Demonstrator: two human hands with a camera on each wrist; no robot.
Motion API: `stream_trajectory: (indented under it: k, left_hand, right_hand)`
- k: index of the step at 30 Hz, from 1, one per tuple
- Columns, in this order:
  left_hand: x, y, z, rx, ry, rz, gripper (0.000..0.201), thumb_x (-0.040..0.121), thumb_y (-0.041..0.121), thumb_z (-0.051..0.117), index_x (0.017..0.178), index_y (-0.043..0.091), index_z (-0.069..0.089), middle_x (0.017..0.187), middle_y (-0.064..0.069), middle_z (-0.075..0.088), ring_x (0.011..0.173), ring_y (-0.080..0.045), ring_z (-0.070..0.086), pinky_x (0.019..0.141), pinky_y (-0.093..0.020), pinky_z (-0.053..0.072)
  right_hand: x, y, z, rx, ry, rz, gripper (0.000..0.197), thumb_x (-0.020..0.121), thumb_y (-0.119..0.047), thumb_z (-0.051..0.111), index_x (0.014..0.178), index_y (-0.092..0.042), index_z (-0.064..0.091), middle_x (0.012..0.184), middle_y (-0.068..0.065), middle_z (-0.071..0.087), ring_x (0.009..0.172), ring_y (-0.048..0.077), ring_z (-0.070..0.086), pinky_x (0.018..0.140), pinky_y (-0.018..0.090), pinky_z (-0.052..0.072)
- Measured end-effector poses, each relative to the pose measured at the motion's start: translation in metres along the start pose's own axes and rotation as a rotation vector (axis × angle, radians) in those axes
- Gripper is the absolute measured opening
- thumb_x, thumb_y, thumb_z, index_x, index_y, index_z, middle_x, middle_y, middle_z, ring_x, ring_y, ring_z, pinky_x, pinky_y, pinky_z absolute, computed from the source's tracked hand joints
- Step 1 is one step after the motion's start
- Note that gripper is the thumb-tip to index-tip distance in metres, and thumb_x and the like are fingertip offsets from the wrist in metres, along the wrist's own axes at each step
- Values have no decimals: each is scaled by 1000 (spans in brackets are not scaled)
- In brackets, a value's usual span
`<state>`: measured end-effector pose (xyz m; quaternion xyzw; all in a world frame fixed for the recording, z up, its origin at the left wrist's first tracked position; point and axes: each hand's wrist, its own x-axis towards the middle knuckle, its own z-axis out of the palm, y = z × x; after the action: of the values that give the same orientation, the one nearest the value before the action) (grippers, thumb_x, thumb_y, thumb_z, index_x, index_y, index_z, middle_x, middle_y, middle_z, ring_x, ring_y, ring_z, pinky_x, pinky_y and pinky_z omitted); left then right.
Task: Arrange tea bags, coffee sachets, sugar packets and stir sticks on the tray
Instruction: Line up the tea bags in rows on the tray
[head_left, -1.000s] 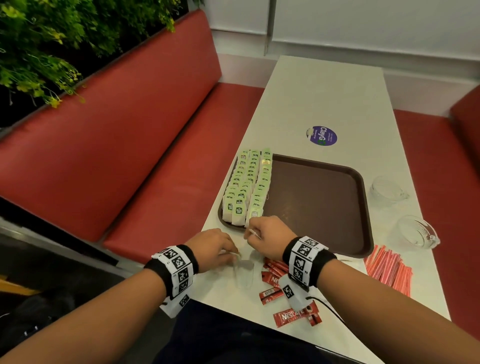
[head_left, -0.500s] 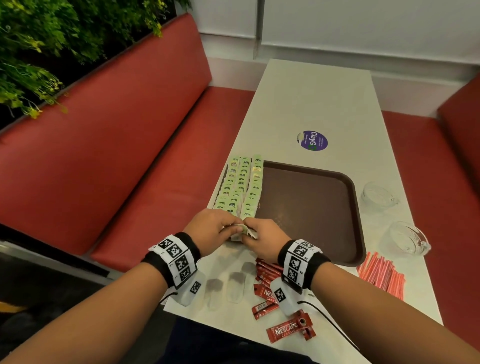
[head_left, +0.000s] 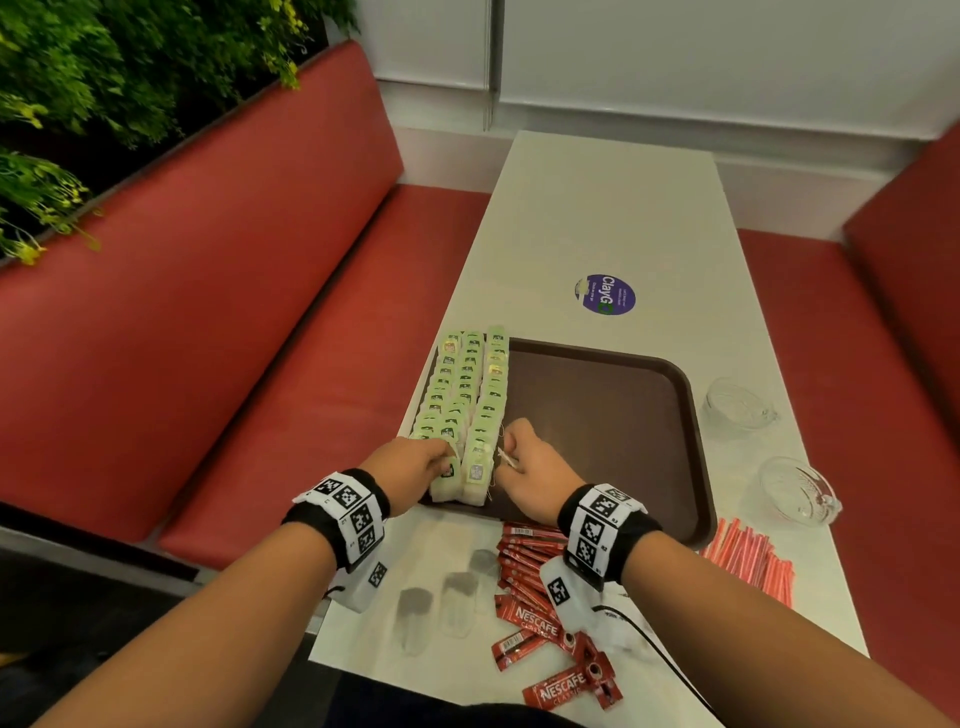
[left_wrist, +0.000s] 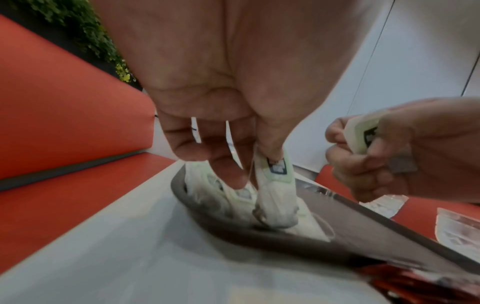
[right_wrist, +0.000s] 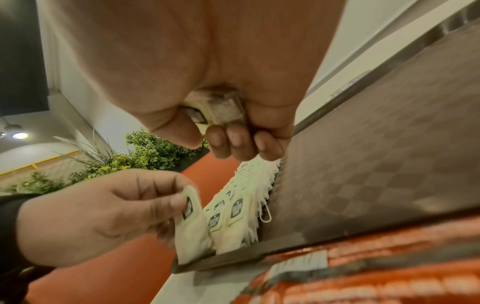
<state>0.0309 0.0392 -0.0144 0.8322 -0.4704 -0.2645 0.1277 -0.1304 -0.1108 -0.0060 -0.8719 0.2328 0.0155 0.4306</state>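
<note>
Hands have moved from the worktop's near edge onto the tray (head_left: 613, 431): left hand (head_left: 415, 465) pinches a tea bag (head_left: 445, 475) into the rows, right hand (head_left: 530, 465) clutches another.

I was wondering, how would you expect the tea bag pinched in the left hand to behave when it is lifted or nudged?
Probably floppy: the tea bag sags below the tag that the left hand pinches. Likely very light, since fingertips alone carry it. If nudged, it may lean on the packed rows of tea bags on the tray rather than stand alone.
</note>
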Motion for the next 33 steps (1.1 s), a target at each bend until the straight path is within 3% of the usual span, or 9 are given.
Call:
stream_trajectory:
  k: [4, 8, 13, 15, 18, 22, 27, 30, 33]
  left_hand:
    - [7, -2, 7, 114, -24, -40, 17, 102, 25, 45, 101, 22, 62, 99, -1, 67, 91, -24, 61, 79, -35, 50]
    - [9, -1, 10, 47, 132, -50, 30, 95, 37, 60, 124, 30, 55, 115, 8, 53, 102, -16, 56, 85, -32, 46]
    - [7, -1, 17, 101, 116, -103, 37, 78, 48, 76, 91, 29, 47, 91, 13, 48, 80, -15, 53, 68, -33, 42]
    - [9, -5, 18, 171, 92, -108, 32, 79, 48, 75, 82, 29, 50, 87, 10, 52, 80, -16, 54, 70, -33, 44]
    - [8, -8, 19, 208, 96, -92, 28, 81, 53, 72, 84, 30, 56, 89, 11, 55, 84, -15, 55, 79, -34, 47]
    - [7, -9, 16, 62, 122, 27, 31, 77, 58, 73, 91, 37, 56, 92, 16, 55, 87, -7, 53, 80, -29, 45]
    - [1, 11, 8, -170, 185, 136, 21, 84, 41, 76, 94, 25, 66, 74, 17, 52, 68, 2, 46, 63, -16, 34]
    - [2, 12, 8, -258, 208, 112, 12, 85, 35, 76, 82, 26, 69, 61, 10, 48, 56, -6, 39, 57, -26, 36]
    - [4, 3, 9, -287, 229, 22, 24, 87, 31, 75, 68, 33, 60, 54, 10, 46, 52, -7, 37, 53, -25, 36]
  right_hand:
    - [1, 1, 0, -33, -25, 14, 8, 96, -16, 49, 92, -13, 42, 77, 5, 55, 65, 18, 47, 56, 30, 35]
    - [3, 3, 2, -37, -23, 13, 10, 96, -19, 51, 96, -9, 53, 86, 10, 64, 71, 23, 55, 58, 28, 38]
    - [4, 4, 3, -54, -26, 6, 16, 96, -22, 55, 108, -13, 59, 96, 6, 67, 78, 20, 60, 63, 28, 45]
    - [5, 5, 3, -67, -19, -5, 16, 96, -24, 57, 108, -14, 61, 98, 4, 67, 83, 19, 62, 71, 31, 50]
    - [8, 6, 4, -107, 8, -31, 12, 93, -25, 63, 100, -15, 64, 101, 0, 63, 89, 17, 59, 80, 32, 49]
    - [12, 6, 4, -96, 25, -47, 11, 92, -28, 68, 99, -19, 68, 93, -4, 63, 81, 13, 58, 72, 25, 43]
    - [16, 0, 5, -22, 33, -77, 7, 91, -23, 69, 96, -20, 72, 78, -6, 66, 68, 10, 58, 63, 19, 44]
    - [20, 1, 5, 31, 61, -58, 5, 90, -26, 71, 93, -27, 67, 73, -10, 62, 63, 6, 55, 62, 21, 45]
    - [24, 5, 6, 43, 92, -4, 19, 93, -33, 69, 109, -25, 62, 89, -10, 67, 77, 9, 63, 73, 26, 53]
